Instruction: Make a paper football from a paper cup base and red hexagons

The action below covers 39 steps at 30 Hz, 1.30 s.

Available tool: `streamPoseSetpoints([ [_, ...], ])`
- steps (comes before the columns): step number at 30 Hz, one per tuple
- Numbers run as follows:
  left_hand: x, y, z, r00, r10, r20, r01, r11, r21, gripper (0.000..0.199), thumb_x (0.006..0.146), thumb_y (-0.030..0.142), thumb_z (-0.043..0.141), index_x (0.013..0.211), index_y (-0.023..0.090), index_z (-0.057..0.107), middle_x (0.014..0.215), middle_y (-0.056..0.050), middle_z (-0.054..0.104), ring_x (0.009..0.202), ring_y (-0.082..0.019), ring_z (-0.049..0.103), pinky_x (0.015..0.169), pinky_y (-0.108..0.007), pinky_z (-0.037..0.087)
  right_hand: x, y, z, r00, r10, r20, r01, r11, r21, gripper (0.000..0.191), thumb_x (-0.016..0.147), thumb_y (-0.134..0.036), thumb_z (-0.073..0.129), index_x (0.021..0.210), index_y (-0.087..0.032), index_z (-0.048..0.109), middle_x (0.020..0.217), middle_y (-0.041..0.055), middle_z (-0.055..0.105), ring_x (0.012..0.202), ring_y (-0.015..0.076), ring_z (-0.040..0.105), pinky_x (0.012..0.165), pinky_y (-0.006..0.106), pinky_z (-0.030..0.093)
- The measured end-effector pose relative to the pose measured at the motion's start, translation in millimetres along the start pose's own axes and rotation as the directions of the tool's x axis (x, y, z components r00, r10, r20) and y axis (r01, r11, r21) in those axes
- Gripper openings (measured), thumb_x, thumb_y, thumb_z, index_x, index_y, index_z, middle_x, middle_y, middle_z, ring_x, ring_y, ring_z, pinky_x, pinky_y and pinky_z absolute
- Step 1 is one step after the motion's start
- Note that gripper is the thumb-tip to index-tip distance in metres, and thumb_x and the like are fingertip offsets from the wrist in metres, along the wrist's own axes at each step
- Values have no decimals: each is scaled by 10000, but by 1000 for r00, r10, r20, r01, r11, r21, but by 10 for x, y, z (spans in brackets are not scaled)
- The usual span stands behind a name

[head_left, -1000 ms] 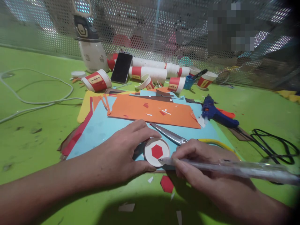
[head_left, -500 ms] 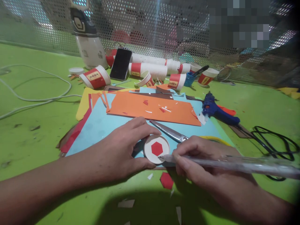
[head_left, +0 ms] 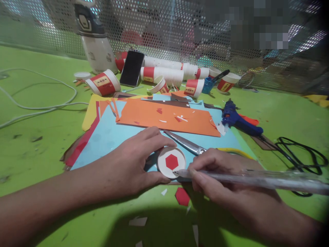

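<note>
A round white disc (head_left: 161,166) with a raised rim bears a red hexagon (head_left: 171,162) at its centre. My left hand (head_left: 144,157) grips the disc's left side between thumb and fingers. In my right hand (head_left: 221,185) is a clear pen (head_left: 246,177), its tip at the lower edge of the hexagon. Beneath the disc lies light blue paper (head_left: 102,147). Scissors (head_left: 186,143) with a yellow handle rest just behind, partly hidden by my right hand. A second red hexagon (head_left: 182,196) lies on the green table in front.
Orange paper (head_left: 149,115) with scraps lies behind the hands. A blue glue gun (head_left: 238,120) and its black cord are at the right. Paper cups (head_left: 104,83), a phone (head_left: 132,68) and a bottle (head_left: 96,44) stand or lie farther back. A white cable (head_left: 43,108) crosses the left.
The view has shifted very slightly. Both hands, the disc and the pen keep nearly the same places relative to one another.
</note>
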<state>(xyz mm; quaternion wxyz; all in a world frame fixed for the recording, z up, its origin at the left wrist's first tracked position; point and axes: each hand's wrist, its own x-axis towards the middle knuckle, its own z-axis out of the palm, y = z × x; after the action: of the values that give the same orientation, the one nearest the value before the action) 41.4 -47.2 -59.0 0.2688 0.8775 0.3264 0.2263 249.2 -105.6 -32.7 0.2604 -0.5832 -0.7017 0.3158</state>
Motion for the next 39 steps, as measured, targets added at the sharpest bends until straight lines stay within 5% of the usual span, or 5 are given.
streamPoseSetpoints([
  [19,4,-1,-6,1000,20,12,-20,1000,5,325,794,358,687,1060,203,581,924,-21,526,834,-157,503,716,-270,423,-6,-7,5,999,44,-9,-44,999,8,124,794,-257,574,692,-240,642,605,-36,660,513,113,575,439,187,425],
  [26,14,-8,-4,1000,18,13,-18,1000,5,352,785,359,696,1075,195,581,925,-26,525,830,-160,506,707,-273,427,14,11,-30,997,-68,37,69,997,-34,138,795,-213,591,667,-231,641,579,-40,638,498,107,560,446,196,414],
  [39,18,28,-29,999,36,13,-36,999,-6,311,830,410,631,1052,193,600,916,-37,545,838,-170,516,720,-280,434,-1,-1,-7,999,31,18,-32,999,18,112,787,-251,582,697,-234,646,614,-22,667,511,120,587,428,192,440],
])
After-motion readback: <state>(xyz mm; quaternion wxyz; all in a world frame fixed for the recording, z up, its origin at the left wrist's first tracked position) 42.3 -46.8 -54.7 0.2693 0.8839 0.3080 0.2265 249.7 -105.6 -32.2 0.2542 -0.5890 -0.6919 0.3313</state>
